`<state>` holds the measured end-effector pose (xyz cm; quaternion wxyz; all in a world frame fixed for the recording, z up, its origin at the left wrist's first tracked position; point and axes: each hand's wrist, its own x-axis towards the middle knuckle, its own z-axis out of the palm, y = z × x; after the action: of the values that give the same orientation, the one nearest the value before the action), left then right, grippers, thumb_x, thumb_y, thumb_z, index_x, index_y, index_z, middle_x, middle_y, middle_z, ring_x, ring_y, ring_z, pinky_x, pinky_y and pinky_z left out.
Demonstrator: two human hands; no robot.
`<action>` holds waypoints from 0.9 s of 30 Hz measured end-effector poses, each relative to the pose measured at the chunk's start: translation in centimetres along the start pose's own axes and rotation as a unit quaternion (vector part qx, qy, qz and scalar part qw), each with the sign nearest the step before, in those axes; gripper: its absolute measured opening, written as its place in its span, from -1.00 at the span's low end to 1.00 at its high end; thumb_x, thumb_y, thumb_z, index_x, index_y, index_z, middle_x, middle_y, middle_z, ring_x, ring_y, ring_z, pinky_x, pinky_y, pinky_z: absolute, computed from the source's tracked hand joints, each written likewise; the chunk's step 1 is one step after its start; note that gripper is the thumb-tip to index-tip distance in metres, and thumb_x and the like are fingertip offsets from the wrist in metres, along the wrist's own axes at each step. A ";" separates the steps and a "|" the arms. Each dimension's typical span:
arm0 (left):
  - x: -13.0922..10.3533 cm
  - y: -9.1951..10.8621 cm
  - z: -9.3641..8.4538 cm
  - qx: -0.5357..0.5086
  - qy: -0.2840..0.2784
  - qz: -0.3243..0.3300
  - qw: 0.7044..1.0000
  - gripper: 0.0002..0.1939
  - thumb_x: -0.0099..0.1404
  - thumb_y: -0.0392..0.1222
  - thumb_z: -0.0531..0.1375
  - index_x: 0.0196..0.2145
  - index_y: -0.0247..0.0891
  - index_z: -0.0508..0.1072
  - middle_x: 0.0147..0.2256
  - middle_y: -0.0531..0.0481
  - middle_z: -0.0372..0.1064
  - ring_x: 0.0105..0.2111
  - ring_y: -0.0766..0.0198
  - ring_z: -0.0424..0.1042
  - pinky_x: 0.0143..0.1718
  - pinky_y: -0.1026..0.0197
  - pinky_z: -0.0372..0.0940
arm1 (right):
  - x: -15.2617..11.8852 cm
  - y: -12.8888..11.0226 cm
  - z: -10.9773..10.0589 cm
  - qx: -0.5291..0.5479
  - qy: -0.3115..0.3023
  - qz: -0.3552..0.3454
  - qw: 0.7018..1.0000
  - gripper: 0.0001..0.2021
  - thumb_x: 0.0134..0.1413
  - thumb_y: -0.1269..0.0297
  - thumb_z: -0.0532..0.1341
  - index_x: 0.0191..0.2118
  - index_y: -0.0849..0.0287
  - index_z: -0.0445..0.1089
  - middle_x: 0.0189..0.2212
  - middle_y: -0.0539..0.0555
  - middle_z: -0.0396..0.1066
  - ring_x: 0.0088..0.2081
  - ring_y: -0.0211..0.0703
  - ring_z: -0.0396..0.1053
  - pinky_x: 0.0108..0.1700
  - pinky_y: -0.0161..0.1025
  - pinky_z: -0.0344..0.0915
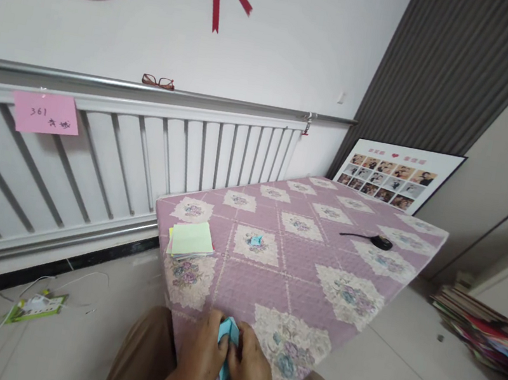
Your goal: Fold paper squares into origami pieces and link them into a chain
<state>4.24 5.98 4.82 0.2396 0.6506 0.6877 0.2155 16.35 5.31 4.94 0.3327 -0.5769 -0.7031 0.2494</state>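
Note:
A folded piece of light blue paper (230, 329) is held at the near edge of the table, between both hands. My left hand (204, 352) is closed on its left side, the thumb pressed against the paper. From the other side my right hand (250, 363) grips it too, fingers curled and thumb close to the left one. Part of the paper shows below the thumbs; the rest is hidden by the fingers. Farther up the cloth lies a small light blue folded paper piece (256, 240). To its left sits a stack of coloured paper sheets (192, 239), pale green on top.
A purple flowered cloth (287, 285) covers the table. Toward its right lies a black round object with a strap (381, 242). A white radiator (201, 156) runs along the left wall. On the floor are a power strip (37, 308) with cables and a stack of papers (478, 325).

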 end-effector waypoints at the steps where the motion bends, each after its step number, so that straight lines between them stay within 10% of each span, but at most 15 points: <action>1: 0.0 0.0 0.1 0.003 0.004 0.003 1.000 -0.75 0.22 -0.33 0.02 -0.13 -0.24 0.32 -0.22 -0.07 0.39 -0.19 0.15 0.35 -0.18 0.19 0.12 | 0.0 0.2 0.0 0.001 0.000 0.002 1.000 -0.69 0.09 0.35 0.00 -0.05 0.16 0.30 -0.17 0.15 0.48 -0.15 -0.11 0.46 -0.12 -0.24 0.33; 20: 0.2 -1.4 0.9 0.099 0.004 0.031 0.995 -0.81 0.20 -0.33 0.03 -0.28 -0.22 0.40 -0.25 -0.04 0.40 -0.19 0.13 0.33 -0.19 0.17 0.08 | -0.3 3.3 0.7 -0.080 0.022 0.018 0.996 -0.57 -0.05 0.51 0.02 0.00 0.22 0.28 -0.11 0.17 0.46 -0.08 -0.11 0.43 -0.08 -0.24 0.31; 27: -0.5 -1.8 0.3 0.128 -0.006 0.091 0.988 -0.72 0.13 -0.49 0.04 -0.29 -0.21 0.42 -0.19 -0.02 0.32 -0.14 0.17 0.24 -0.14 0.17 0.07 | -0.6 2.9 -0.1 -0.173 -0.017 -0.053 0.983 -0.71 -0.12 0.60 0.01 -0.33 0.15 0.36 -0.39 0.05 0.42 -0.29 -0.11 0.38 -0.24 -0.23 0.22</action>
<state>3.07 5.40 3.50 0.1378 0.7374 0.6458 0.1424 18.32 5.33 2.75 0.2290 -0.5835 -0.7705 0.1160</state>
